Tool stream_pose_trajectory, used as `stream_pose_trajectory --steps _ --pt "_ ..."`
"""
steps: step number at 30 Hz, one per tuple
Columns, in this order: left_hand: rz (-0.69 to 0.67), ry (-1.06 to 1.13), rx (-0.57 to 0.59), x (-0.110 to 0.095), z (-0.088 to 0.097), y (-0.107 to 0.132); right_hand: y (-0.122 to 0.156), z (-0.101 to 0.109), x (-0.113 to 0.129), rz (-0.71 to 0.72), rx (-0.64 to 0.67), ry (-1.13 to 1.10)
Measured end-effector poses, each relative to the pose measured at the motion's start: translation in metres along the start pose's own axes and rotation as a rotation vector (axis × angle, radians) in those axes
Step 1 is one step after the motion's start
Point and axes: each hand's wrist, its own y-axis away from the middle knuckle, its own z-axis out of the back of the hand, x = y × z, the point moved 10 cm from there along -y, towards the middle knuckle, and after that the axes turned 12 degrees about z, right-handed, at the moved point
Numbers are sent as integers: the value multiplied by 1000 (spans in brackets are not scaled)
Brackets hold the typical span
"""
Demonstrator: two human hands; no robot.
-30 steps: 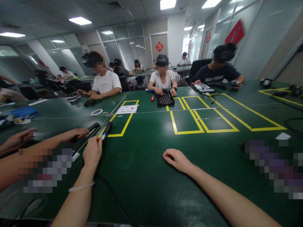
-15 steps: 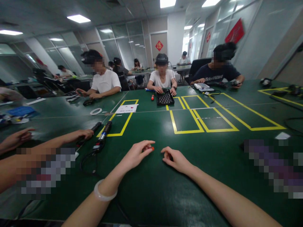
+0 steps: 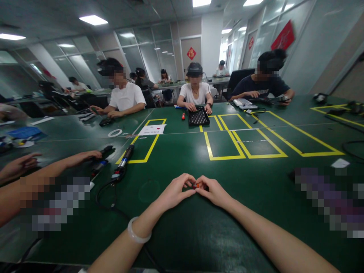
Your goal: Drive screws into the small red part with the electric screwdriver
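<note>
My left hand (image 3: pixel 176 191) and my right hand (image 3: pixel 214 191) meet fingertip to fingertip just above the green table (image 3: pixel 227 227). Both pinch a small red-orange piece (image 3: pixel 196 185) between them. A pale bracelet (image 3: pixel 135 234) circles my left wrist. A black corded tool with a silver and blue neck (image 3: pixel 123 162) lies on the table to the left of my left hand, untouched, its cable (image 3: pixel 105 191) looping toward me.
A co-worker's arm (image 3: pixel 71 160) reaches in from the left beside another dark tool (image 3: pixel 100 166). Yellow tape boxes (image 3: pixel 244 140) mark the table. Across it sit three people, with a black tray (image 3: pixel 199 117), a white sheet (image 3: pixel 152 130) and a tape ring (image 3: pixel 115 133).
My left hand left the black tool, carried the small red-orange piece to the right, and now meets my right hand, which has also taken hold of it. The co-worker's hand shifted slightly.
</note>
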Motion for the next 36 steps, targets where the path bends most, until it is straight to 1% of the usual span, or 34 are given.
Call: stream_pose_trajectory --steps 2,5,12,14,18,21,25,27,29,31,33,34,36 --pt "-52 -89 -58 -6 1 2 0 1 -2 -16 -8 -16" --pt "-92 -155 -75 -11 -2 4 1 0 -3 -30 2 5" --pt "-67 -120 -68 -9 0 4 0 1 -2 0 -36 -32" --pt "-70 -117 -66 -10 1 5 0 3 -3 -10 -51 -47" --pt "-96 -161 -102 -10 1 6 1 3 -10 -67 -61 -138" --pt "-103 -163 -128 -7 3 5 1 2 -12 -56 -76 -190" --pt "-72 -130 -130 -2 5 4 0 1 -6 -9 -66 -154" --pt "-68 -132 -108 -4 3 4 -1 1 -3 6 -46 -117" --pt "-85 -157 -111 -7 7 4 -1 2 -2 4 -43 -103" --pt "-102 -212 -186 -5 21 3 -1 3 -3 -9 -47 -100" --pt "-70 -307 -322 8 49 2 -2 4 -4 -23 -48 -92" --pt "-27 -369 -402 21 67 2 -2 4 -4 -29 -46 -83" --pt "114 -507 -561 55 109 6 -2 4 -4 -33 -40 -69"
